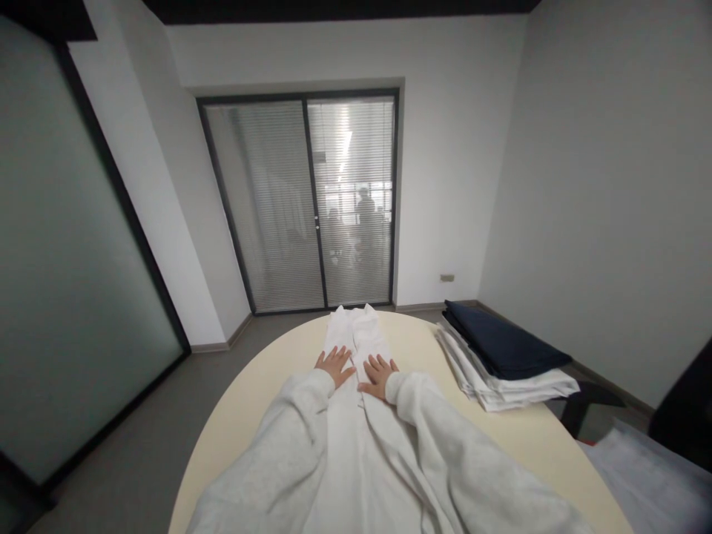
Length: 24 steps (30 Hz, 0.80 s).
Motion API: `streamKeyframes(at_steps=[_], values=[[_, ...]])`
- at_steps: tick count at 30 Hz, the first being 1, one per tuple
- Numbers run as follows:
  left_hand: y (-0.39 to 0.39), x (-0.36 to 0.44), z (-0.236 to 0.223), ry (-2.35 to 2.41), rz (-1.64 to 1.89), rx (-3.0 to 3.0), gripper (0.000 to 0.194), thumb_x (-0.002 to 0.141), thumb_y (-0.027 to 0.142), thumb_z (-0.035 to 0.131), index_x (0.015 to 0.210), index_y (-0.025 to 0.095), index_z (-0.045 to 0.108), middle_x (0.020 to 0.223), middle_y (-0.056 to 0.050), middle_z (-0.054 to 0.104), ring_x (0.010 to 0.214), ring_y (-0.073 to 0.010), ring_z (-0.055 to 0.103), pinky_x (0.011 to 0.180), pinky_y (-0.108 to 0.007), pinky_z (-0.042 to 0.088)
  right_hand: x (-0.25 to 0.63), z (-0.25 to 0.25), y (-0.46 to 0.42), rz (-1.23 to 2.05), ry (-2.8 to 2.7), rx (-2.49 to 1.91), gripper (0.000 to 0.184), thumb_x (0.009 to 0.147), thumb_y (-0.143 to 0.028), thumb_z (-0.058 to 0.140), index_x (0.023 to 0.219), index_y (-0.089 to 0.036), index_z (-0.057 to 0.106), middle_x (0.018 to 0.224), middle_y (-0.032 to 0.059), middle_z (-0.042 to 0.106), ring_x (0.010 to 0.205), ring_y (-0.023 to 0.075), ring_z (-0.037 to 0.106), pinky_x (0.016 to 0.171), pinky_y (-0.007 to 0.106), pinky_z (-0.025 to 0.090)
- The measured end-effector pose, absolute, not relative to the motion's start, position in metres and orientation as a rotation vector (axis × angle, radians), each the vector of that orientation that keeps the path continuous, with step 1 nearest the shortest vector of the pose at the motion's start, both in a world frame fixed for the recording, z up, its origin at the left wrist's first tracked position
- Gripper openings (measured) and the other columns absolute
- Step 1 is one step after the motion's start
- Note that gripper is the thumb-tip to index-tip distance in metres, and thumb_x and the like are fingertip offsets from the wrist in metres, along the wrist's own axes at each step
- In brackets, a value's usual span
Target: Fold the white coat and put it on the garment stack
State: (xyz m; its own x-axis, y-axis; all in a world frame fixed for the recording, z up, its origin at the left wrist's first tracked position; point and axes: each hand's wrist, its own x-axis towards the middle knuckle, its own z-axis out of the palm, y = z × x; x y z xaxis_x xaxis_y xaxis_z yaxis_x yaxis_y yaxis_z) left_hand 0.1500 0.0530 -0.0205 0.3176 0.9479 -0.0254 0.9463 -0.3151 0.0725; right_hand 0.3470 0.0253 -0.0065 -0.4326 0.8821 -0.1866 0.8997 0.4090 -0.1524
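Note:
A long white garment (356, 335) lies stretched away from me down the middle of a cream round table (261, 386), its two narrow legs reaching the far edge. My left hand (335, 365) rests flat on the left part of the cloth, fingers spread. My right hand (379, 374) lies flat on the right part, fingers apart too. Both arms wear light grey sleeves. Neither hand grips the cloth.
A pile of folded white cloths (500, 378) with a dark navy folded piece (500, 343) on top sits at the table's right side. A dark chair (589, 400) stands beyond it. Glass doors with blinds (303, 204) face me; people show dimly behind them.

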Motion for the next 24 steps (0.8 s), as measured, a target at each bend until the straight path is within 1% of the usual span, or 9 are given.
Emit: streamKeyframes(at_steps=[4,6,9,12,14,18,20,21,24], values=[[0.058,0.156,-0.017,1.879,0.053,2.406,0.065,0.082,0.061,0.012,0.139,0.029,0.015,0.146,0.005,0.006,0.134,-0.0197,0.002,0.106,-0.048,0.005,0.354,-0.013,-0.006,-0.313,2.669,1.552,0.09,0.072,-0.076,0.012,0.141,-0.018,0.01,0.146,0.0041,-0.001,0.132,0.0269,-0.009,0.102,0.051,-0.007],[0.055,0.159,-0.012,1.908,0.039,2.37,0.063,0.084,0.058,0.013,0.139,0.027,0.015,0.146,0.003,0.006,0.133,-0.0219,0.001,0.105,-0.05,0.005,0.356,-0.014,-0.009,-0.28,2.682,1.549,0.091,0.072,-0.076,0.011,0.141,-0.018,0.006,0.146,0.0034,-0.004,0.131,0.0265,-0.011,0.102,0.05,-0.008],[0.044,0.159,-0.005,1.874,-0.145,2.308,0.067,0.083,0.056,0.023,0.14,0.021,0.016,0.146,-0.003,0.004,0.133,-0.0275,0.004,0.102,-0.054,0.011,0.358,-0.012,0.003,-0.287,2.679,1.512,0.092,0.07,-0.078,0.012,0.141,-0.019,0.004,0.146,0.0016,-0.004,0.132,0.0256,-0.011,0.103,0.048,-0.007],[0.025,0.153,-0.004,1.707,-0.296,2.334,0.07,0.079,0.058,0.033,0.138,0.023,0.022,0.145,-0.007,0.01,0.132,-0.0295,0.011,0.099,-0.056,0.017,0.357,-0.01,0.023,-0.289,2.671,1.51,0.092,0.07,-0.078,0.014,0.141,-0.02,0.005,0.146,0.0005,-0.003,0.132,0.0244,-0.01,0.104,0.046,-0.007],[0.01,0.151,-0.007,1.64,-0.243,2.418,0.072,0.077,0.063,0.031,0.138,0.025,0.02,0.145,-0.005,0.011,0.132,-0.0287,0.009,0.1,-0.056,0.017,0.354,-0.009,0.035,-0.279,2.651,1.544,0.09,0.071,-0.077,0.015,0.141,-0.02,0.006,0.146,0.0001,-0.001,0.132,0.0238,-0.009,0.104,0.045,-0.007],[-0.012,0.153,-0.016,1.716,-0.026,2.543,0.074,0.079,0.066,0.018,0.14,0.025,0.012,0.146,-0.001,0.002,0.133,-0.0235,-0.002,0.104,-0.051,0.008,0.348,-0.005,0.046,-0.265,2.619,1.621,0.085,0.074,-0.073,0.021,0.141,-0.021,0.008,0.146,0.0004,0.0,0.132,0.0237,-0.007,0.104,0.046,-0.005],[-0.015,0.155,-0.018,1.742,0.036,2.56,0.072,0.08,0.066,0.014,0.14,0.026,0.013,0.146,0.001,0.003,0.134,-0.0211,-0.002,0.106,-0.049,0.006,0.348,0.001,0.043,-0.27,2.601,1.647,0.083,0.076,-0.07,0.026,0.14,-0.021,0.011,0.146,0.0026,0.003,0.133,0.0249,-0.003,0.104,0.047,0.0],[-0.014,0.156,-0.019,1.743,0.044,2.559,0.072,0.08,0.067,0.014,0.14,0.027,0.013,0.146,0.002,0.004,0.134,-0.0205,-0.001,0.106,-0.048,0.006,0.35,0.006,0.04,-0.278,2.59,1.648,0.081,0.076,-0.068,0.03,0.14,-0.02,0.016,0.146,0.0047,0.007,0.133,0.0257,0.003,0.104,0.047,0.005],[-0.011,0.157,-0.021,1.751,0.067,2.547,0.073,0.079,0.068,0.013,0.14,0.028,0.013,0.146,0.003,0.004,0.134,-0.02,0.0,0.106,-0.047,0.006,0.356,0.021,0.023,-0.291,2.556,1.632,0.065,0.077,-0.059,0.04,0.126,-0.016,0.047,0.134,0.0133,0.039,0.122,0.0267,0.035,0.098,0.039,0.029]])
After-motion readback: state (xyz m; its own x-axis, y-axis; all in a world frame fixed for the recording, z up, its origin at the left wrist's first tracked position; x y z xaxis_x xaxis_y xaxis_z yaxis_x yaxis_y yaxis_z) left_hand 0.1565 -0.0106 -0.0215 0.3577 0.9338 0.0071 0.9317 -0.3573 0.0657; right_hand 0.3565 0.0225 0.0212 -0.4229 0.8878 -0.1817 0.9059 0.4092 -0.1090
